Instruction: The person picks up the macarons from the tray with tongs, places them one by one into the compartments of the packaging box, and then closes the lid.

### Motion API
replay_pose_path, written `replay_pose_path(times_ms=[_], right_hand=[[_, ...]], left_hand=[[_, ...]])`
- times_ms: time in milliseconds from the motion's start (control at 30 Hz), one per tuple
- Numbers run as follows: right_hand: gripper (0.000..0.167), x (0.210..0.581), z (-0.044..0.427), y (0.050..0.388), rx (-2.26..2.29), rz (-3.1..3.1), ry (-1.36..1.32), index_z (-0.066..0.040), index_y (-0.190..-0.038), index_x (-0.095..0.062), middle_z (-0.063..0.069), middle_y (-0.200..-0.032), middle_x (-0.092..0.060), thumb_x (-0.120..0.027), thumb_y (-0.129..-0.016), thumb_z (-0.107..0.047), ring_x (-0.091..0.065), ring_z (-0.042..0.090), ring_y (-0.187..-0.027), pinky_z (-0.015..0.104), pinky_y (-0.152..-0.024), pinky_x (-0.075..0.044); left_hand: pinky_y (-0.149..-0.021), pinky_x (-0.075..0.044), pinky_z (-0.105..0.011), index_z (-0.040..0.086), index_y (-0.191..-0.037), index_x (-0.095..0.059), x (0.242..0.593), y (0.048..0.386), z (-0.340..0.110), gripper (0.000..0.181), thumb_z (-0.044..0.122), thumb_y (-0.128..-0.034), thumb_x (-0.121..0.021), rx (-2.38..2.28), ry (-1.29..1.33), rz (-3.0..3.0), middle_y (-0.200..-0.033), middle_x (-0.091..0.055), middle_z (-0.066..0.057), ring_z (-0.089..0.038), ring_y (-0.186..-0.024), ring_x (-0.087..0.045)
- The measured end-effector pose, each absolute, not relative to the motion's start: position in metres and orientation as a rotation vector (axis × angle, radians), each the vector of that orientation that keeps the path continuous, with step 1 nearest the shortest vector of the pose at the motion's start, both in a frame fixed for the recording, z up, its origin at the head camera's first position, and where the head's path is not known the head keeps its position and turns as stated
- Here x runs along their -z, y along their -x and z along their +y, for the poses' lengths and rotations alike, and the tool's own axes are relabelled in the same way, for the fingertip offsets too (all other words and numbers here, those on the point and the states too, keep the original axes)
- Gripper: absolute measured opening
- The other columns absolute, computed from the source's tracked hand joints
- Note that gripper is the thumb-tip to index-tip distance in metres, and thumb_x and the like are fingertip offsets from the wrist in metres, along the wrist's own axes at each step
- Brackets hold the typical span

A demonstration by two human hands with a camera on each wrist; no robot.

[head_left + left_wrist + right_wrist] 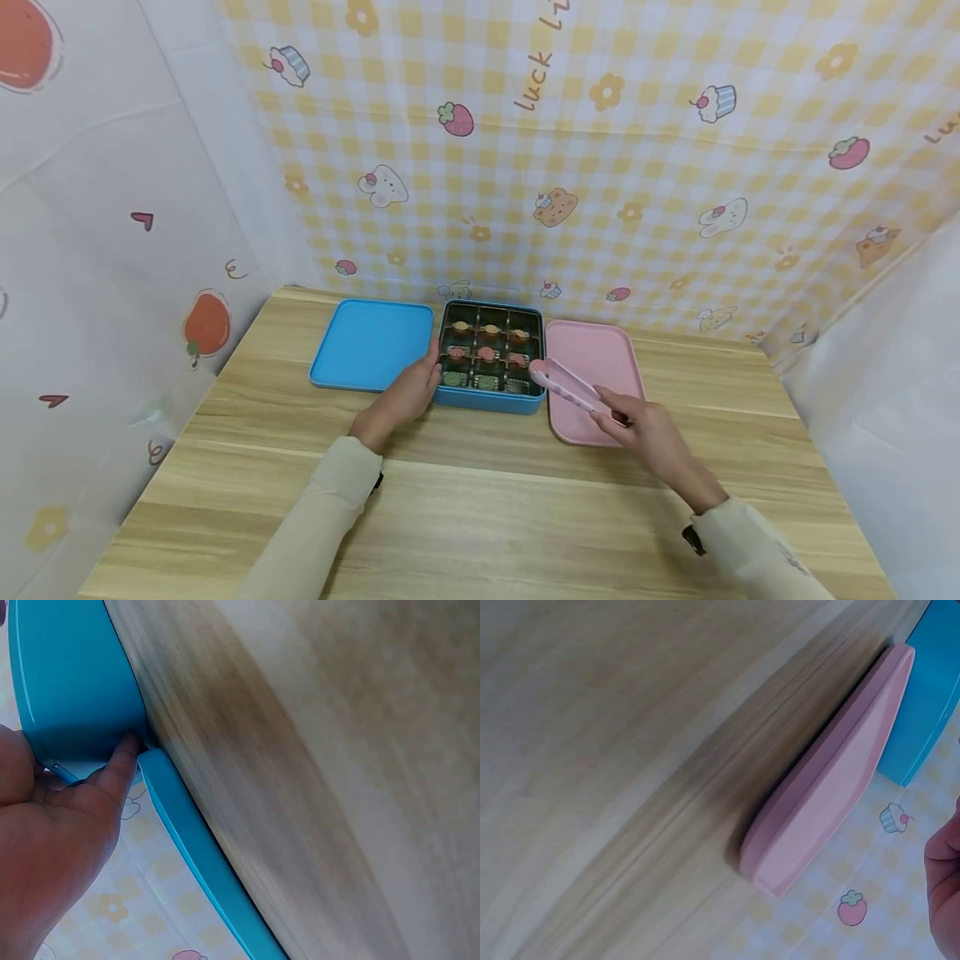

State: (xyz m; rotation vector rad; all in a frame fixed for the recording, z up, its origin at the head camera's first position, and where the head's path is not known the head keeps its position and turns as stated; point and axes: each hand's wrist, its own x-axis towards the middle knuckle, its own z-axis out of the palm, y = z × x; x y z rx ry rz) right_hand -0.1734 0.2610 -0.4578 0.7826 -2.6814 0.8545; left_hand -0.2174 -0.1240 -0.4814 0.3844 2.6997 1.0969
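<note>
A blue tin [489, 400] with a dark divided tray inside stands near the back of the table. Its compartments hold yellow-topped pieces [491, 329], pink ones [487, 354] and green ones [486, 382], in rows. The left hand [408, 392] rests against the tin's left side; in the left wrist view the fingers of this hand [60, 832] lie along the tin's wall [82, 690]. The right hand [648, 429] pinches pink tongs [573, 392], their tips over the tin's front right corner. Whether the tips hold a piece, I cannot tell. The right wrist view shows only part of the hand [946, 885].
A blue lid [371, 342] lies left of the tin, its right edge close to the tin. On the right lies a pink tray [592, 350], partly under the tongs and right hand. A patterned cloth [525, 167] hangs behind the wooden table [480, 525].
</note>
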Motion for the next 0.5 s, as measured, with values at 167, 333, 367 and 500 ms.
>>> replay_pose_path(times_ms=[167,333,367,500], right_hand=[[0.041,0.459,0.254,0.176,-0.86,-2.703,-0.792,-0.001,-0.126,-0.068,-0.012,-0.066,-0.047,-0.076,-0.088,-0.012,-0.037,-0.002,-0.056,0.016,-0.044,-0.034],[0.041,0.46,0.249,0.176,-0.866,-2.758,-0.775,-0.003,-0.128,-0.067,-0.012,-0.066,-0.047,-0.075,-0.089,-0.015,-0.039,-0.001,-0.056,0.017,-0.044,-0.035],[0.042,0.46,0.248,0.176,-0.869,-2.771,-0.771,-0.003,-0.129,-0.067,-0.012,-0.066,-0.047,-0.074,-0.09,-0.016,-0.039,-0.001,-0.056,0.017,-0.044,-0.035],[0.043,0.46,0.245,0.176,-0.876,-2.814,-0.753,-0.004,-0.131,-0.065,-0.011,-0.066,-0.047,-0.072,-0.092,-0.019,-0.039,0.0,-0.056,0.018,-0.045,-0.035]], left_hand=[[-0.116,-0.031,-0.051,-0.006,-0.156,0.0,0.483,0.217,-0.124,0.061,0.016,-0.1094,-0.032,-1.102,-0.382,2.7,-0.157,-0.026,-0.028,-0.038,-0.145,-0.03],[-0.116,-0.032,-0.051,-0.004,-0.157,0.001,0.484,0.217,-0.124,0.061,0.017,-0.1097,-0.032,-1.096,-0.38,2.701,-0.157,-0.025,-0.026,-0.037,-0.145,-0.029],[-0.116,-0.032,-0.051,-0.004,-0.157,0.002,0.485,0.217,-0.124,0.061,0.017,-0.1097,-0.032,-1.094,-0.381,2.703,-0.157,-0.025,-0.027,-0.037,-0.145,-0.03],[-0.116,-0.032,-0.051,-0.003,-0.157,0.002,0.486,0.217,-0.124,0.062,0.016,-0.1096,-0.032,-1.099,-0.379,2.706,-0.157,-0.026,-0.026,-0.037,-0.145,-0.03]])
